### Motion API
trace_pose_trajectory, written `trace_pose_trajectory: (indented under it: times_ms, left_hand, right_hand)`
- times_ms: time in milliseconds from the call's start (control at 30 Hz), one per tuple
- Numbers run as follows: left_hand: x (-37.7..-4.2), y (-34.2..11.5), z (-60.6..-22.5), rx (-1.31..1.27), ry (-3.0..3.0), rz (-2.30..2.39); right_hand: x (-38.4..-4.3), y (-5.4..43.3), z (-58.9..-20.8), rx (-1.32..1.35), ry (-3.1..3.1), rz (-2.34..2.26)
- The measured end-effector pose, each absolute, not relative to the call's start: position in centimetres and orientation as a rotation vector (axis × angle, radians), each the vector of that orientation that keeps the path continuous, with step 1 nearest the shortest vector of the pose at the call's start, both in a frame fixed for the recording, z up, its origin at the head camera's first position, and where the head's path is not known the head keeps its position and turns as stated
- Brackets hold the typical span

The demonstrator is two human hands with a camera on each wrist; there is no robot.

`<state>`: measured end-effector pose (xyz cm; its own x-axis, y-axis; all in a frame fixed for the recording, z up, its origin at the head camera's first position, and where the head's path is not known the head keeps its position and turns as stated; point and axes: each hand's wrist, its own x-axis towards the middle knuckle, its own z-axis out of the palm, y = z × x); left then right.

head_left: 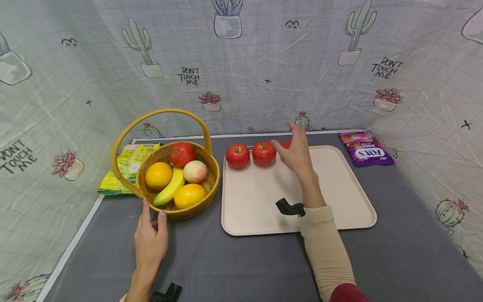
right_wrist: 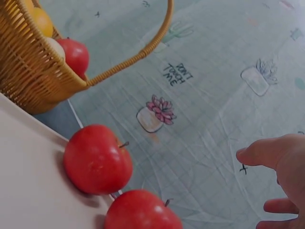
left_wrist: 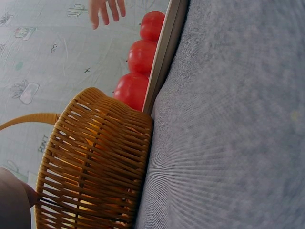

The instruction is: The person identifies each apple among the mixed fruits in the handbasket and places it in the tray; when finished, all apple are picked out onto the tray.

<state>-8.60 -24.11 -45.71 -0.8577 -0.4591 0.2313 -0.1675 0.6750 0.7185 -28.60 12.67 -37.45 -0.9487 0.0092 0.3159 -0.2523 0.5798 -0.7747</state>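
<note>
At the near left rim of a yellow wicker basket (head_left: 188, 214) is my left hand (head_left: 151, 241), its thumb and fingers extended and its fingertips by the weave. Inside the basket lie a red apple (head_left: 182, 154), an orange (head_left: 159, 175), a banana (head_left: 170, 187), a pale speckled peach-like fruit (head_left: 195, 172) and a yellow-orange fruit (head_left: 189, 196). Over the beige tray (head_left: 256, 205), my right hand (head_left: 296, 155) hovers with spread fingers and holds nothing. Along the tray's back edge sit a left apple (head_left: 237, 156), a middle apple (head_left: 264, 153) and a third apple (head_left: 286, 144), partly hidden behind that hand.
Behind the basket lies a yellow-green packet (head_left: 137, 161), partly covered by it. A purple packet (head_left: 366, 149) lies past the tray's back right corner. Printed cloth (head_left: 249, 75) hangs around the grey tabletop (head_left: 226, 268).
</note>
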Motion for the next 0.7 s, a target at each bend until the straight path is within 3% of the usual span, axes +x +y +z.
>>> trace_pose_trajectory:
  times_ms: [700]
  left_hand:
    - [-8.5,-24.1,-45.6,0.494,-2.507,-1.024]
  right_hand:
    - [-28.7,7.9,-34.5,0.458,-2.513,1.207]
